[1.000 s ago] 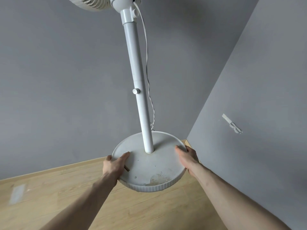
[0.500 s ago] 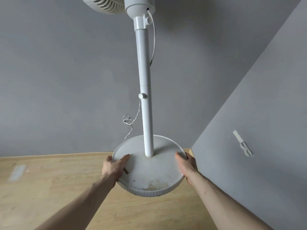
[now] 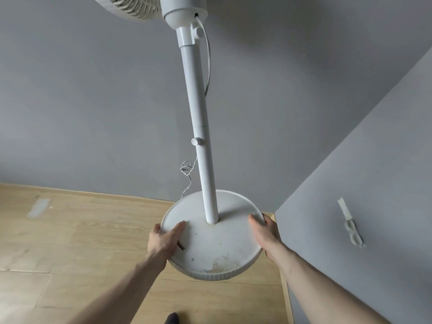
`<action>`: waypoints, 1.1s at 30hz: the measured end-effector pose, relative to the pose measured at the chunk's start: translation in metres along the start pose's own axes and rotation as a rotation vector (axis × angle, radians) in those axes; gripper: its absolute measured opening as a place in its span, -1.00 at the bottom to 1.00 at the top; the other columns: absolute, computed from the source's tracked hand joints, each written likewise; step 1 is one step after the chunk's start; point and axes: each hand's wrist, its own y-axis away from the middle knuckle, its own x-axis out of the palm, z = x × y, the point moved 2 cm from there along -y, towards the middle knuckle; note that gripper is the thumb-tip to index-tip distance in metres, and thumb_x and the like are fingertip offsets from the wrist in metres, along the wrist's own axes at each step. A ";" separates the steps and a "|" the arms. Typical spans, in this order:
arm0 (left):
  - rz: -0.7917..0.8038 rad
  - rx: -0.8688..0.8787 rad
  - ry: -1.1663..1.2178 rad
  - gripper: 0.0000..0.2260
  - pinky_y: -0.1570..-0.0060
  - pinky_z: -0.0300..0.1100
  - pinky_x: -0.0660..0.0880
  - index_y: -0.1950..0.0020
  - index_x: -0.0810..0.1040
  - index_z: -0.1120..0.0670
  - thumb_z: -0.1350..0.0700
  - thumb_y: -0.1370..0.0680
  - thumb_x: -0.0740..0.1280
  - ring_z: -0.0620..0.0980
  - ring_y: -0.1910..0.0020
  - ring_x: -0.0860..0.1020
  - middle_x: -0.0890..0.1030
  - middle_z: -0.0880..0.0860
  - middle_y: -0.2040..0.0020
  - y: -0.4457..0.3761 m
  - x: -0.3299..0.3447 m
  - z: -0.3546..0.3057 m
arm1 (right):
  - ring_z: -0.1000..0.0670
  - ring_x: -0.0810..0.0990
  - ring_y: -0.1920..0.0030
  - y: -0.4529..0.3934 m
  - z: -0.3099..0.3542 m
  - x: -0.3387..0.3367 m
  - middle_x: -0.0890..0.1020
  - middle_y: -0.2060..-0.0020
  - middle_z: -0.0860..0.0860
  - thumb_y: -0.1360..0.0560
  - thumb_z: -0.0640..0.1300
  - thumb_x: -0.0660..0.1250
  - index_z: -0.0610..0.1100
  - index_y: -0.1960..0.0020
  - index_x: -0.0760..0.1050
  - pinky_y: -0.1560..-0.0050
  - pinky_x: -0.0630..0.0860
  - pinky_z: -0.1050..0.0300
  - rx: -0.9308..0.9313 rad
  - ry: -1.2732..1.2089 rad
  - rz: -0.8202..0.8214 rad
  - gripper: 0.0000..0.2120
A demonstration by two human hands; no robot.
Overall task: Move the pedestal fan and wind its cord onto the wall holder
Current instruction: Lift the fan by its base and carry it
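Pedestal fan (image 3: 203, 146) is up off the wooden floor (image 3: 70, 242) in the middle of the frame, its round base (image 3: 212, 244) carried between my two hands. Compared with a second ago the pole leans less and the right-hand wall (image 3: 374, 160) has slid closer, so I reckon I'm still on the moving part, nearly at the corner. My left hand (image 3: 164, 242) grips the base's left rim, thumb on top; my right hand (image 3: 265, 235) is wrapped round the right rim. The cord (image 3: 188, 169) now dangles left of the pole with a small knotted loop, so it could snag or swing. Wall holder (image 3: 350, 225) sits at right, with nothing wound on it yet. My foot (image 3: 171, 319) pokes in at bottom centre.
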 end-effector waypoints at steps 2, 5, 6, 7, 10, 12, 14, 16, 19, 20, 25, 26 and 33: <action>0.004 -0.016 -0.005 -0.48 -0.01 0.01 0.59 -0.17 0.51 0.03 -0.20 -0.36 0.55 0.10 0.03 0.62 0.63 0.02 0.01 -0.005 0.009 0.008 | -0.03 0.69 0.08 -0.008 -0.004 -0.002 0.71 0.07 0.03 -0.48 0.14 0.32 0.01 -0.07 0.60 0.16 0.58 0.11 0.001 0.013 0.016 -0.73; 0.017 -0.013 -0.027 -0.49 0.02 -0.01 0.57 -0.18 0.48 0.03 -0.21 -0.39 0.54 0.09 0.04 0.61 0.62 0.02 0.01 -0.009 0.020 0.015 | -0.02 0.69 0.06 -0.014 -0.009 -0.005 0.71 0.05 0.05 -0.53 0.10 0.32 0.04 -0.10 0.59 0.15 0.57 0.12 0.002 0.002 0.020 -0.78; 0.023 -0.013 -0.032 -0.49 0.05 -0.03 0.55 -0.18 0.48 0.03 -0.20 -0.40 0.54 0.08 0.05 0.60 0.61 0.01 0.02 -0.012 0.025 0.017 | -0.03 0.69 0.05 -0.019 -0.013 -0.005 0.71 0.05 0.05 -0.53 0.11 0.32 0.05 -0.10 0.59 0.13 0.59 0.11 0.002 -0.002 0.017 -0.78; 0.027 -0.012 -0.036 -0.50 0.08 -0.05 0.53 -0.18 0.47 0.03 -0.20 -0.41 0.53 0.06 0.06 0.60 0.61 0.00 0.02 -0.014 0.030 0.018 | -0.03 0.69 0.05 -0.023 -0.016 -0.005 0.71 0.04 0.05 -0.53 0.11 0.32 0.05 -0.11 0.59 0.13 0.59 0.10 0.001 -0.007 0.014 -0.77; 0.038 -0.023 -0.054 -0.50 0.11 -0.06 0.51 -0.19 0.46 0.03 -0.20 -0.42 0.53 0.02 0.08 0.59 0.60 -0.01 0.03 -0.023 0.043 0.026 | -0.03 0.70 0.04 -0.039 -0.028 -0.005 0.71 0.02 0.04 -0.53 0.11 0.32 0.06 -0.14 0.59 0.13 0.61 0.10 0.013 -0.005 0.022 -0.76; 0.034 -0.041 -0.058 -0.49 0.04 -0.03 0.55 -0.17 0.46 0.02 -0.22 -0.41 0.53 0.05 0.05 0.60 0.61 0.01 0.00 -0.030 0.050 0.036 | -0.03 0.70 0.03 -0.047 -0.037 -0.003 0.71 0.02 0.04 -0.53 0.12 0.32 0.08 -0.14 0.58 0.06 0.66 0.03 0.018 -0.008 0.033 -0.76; 0.030 -0.057 -0.063 -0.47 0.01 -0.01 0.58 -0.17 0.46 0.00 -0.26 -0.39 0.52 0.07 0.03 0.61 0.62 0.00 -0.01 -0.034 0.056 0.044 | -0.04 0.70 0.03 -0.054 -0.045 -0.003 0.72 0.02 0.05 -0.53 0.11 0.33 0.09 -0.14 0.58 0.03 0.67 0.00 0.019 -0.010 0.034 -0.77; 0.032 -0.073 -0.064 -0.46 0.01 0.00 0.58 -0.19 0.45 0.00 -0.28 -0.38 0.51 0.07 0.03 0.62 0.61 0.00 -0.02 -0.041 0.067 0.053 | -0.04 0.70 0.02 -0.066 -0.052 -0.003 0.72 0.02 0.05 -0.54 0.09 0.33 0.10 -0.13 0.59 0.03 0.66 0.00 0.015 -0.006 0.042 -0.80; 0.027 -0.093 -0.054 -0.44 0.00 0.00 0.58 -0.21 0.44 -0.01 -0.29 -0.38 0.51 0.07 0.02 0.62 0.61 -0.01 -0.03 -0.044 0.083 0.064 | -0.04 0.69 0.02 -0.080 -0.061 -0.007 0.71 0.03 0.04 -0.57 0.05 0.34 0.08 -0.11 0.59 0.07 0.64 0.04 0.027 -0.015 0.060 -0.85; 0.014 -0.106 -0.047 -0.44 0.00 0.00 0.59 -0.21 0.44 -0.01 -0.29 -0.38 0.50 0.06 0.02 0.62 0.61 -0.01 -0.04 -0.048 0.093 0.072 | -0.04 0.69 0.03 -0.091 -0.067 -0.008 0.71 0.04 0.03 -0.58 0.04 0.34 0.08 -0.11 0.59 0.10 0.63 0.06 0.024 -0.010 0.074 -0.86; -0.046 -0.132 -0.023 -0.53 0.05 -0.01 0.59 -0.11 0.46 -0.04 -0.27 -0.39 0.50 0.04 0.05 0.63 0.63 -0.01 -0.01 -0.069 0.134 0.098 | -0.03 0.71 0.04 -0.144 -0.095 -0.007 0.73 0.07 0.06 -0.59 0.01 0.34 0.08 -0.12 0.60 0.10 0.65 0.06 -0.001 -0.009 0.136 -0.87; -0.059 -0.138 -0.019 -0.56 0.09 -0.03 0.58 -0.08 0.46 -0.04 -0.26 -0.40 0.50 0.03 0.06 0.63 0.63 0.00 0.00 -0.076 0.144 0.106 | -0.02 0.71 0.05 -0.157 -0.105 -0.004 0.73 0.08 0.07 -0.59 0.01 0.34 0.08 -0.11 0.60 0.09 0.65 0.03 -0.010 -0.007 0.149 -0.88; -0.135 -0.140 0.002 -0.54 0.12 -0.03 0.56 -0.07 0.46 -0.05 -0.29 -0.37 0.50 0.03 0.06 0.63 0.64 -0.02 0.02 -0.148 0.207 0.177 | 0.02 0.73 0.08 -0.255 -0.182 0.028 0.75 0.08 0.08 -0.59 -0.04 0.35 0.07 -0.10 0.63 0.16 0.60 0.14 -0.036 -0.038 0.217 -0.88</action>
